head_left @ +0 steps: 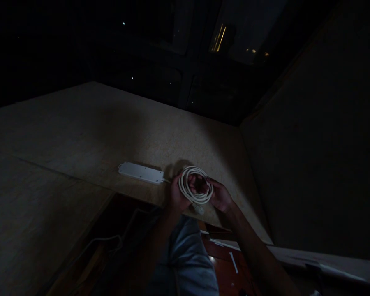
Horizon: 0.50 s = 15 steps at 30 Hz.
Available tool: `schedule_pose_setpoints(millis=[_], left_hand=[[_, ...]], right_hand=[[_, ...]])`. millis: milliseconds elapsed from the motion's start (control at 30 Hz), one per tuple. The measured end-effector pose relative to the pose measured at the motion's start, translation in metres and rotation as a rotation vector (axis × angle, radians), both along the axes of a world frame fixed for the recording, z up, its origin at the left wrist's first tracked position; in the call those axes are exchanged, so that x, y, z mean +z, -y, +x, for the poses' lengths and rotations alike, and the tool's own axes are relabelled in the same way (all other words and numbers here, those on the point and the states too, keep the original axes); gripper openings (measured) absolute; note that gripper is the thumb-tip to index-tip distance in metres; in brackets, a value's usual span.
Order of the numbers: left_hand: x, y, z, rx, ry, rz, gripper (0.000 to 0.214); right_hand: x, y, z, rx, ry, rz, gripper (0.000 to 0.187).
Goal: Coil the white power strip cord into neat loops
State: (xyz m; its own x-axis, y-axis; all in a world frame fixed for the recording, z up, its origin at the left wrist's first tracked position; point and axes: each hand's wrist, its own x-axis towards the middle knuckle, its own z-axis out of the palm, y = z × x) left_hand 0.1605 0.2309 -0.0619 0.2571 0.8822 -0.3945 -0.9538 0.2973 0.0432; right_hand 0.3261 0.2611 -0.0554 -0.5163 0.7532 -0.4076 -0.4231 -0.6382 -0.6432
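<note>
A pale power cord [185, 190], wound into a round coil, is held up between my two hands over the front edge of the ledge. My left hand [177, 195] grips the coil's left side, some fingers showing through the loop. On the opposite side, my right hand [221, 196] is closed on the coil's rim. A plug [198, 209] hangs at the bottom of the coil. To the left, a white power strip [142, 172] lies on the ledge, and a short length of cord runs from its right end toward my left hand.
The light stone-like ledge [80, 123] stretches left and back to dark windows [185, 74]. A dark wall [311, 156] rises at the right. Below the ledge are my legs in blue trousers [191, 259], a loose white cable [103, 238] and a reddish floor [222, 263].
</note>
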Motion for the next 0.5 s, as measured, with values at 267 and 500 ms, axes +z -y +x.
schedule_pose_setpoints(millis=[267, 500], left_hand=[[-0.004, 0.002, -0.036, -0.449, 0.070, 0.028, 0.057], [-0.013, 0.000, -0.031, -0.589, -0.074, 0.097, 0.047]], right_hand=[[0.001, 0.006, 0.004, 0.113, 0.017, -0.007, 0.023], [0.004, -0.002, 0.023, 0.257, 0.161, -0.055, 0.028]])
